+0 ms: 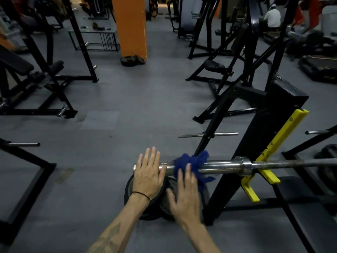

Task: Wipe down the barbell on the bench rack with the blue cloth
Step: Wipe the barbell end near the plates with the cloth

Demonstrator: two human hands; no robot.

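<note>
The barbell (222, 166) lies across the black bench rack (255, 136) on its yellow hooks, with the chrome sleeve end pointing left. A blue cloth (195, 162) is draped over the sleeve. My left hand (148, 173) lies flat with straight fingers over the sleeve's end. My right hand (186, 192) is just below the sleeve with fingers extended, its fingertips at the cloth's lower edge; the hand is blurred and I cannot tell if it touches the cloth.
Weight plates (145, 209) lie stacked on the floor under my hands. A plate peg (207, 134) juts from the rack's leg. Other black machines stand left and behind, an orange pillar (132, 26) at the back. Grey floor stretches ahead to the left.
</note>
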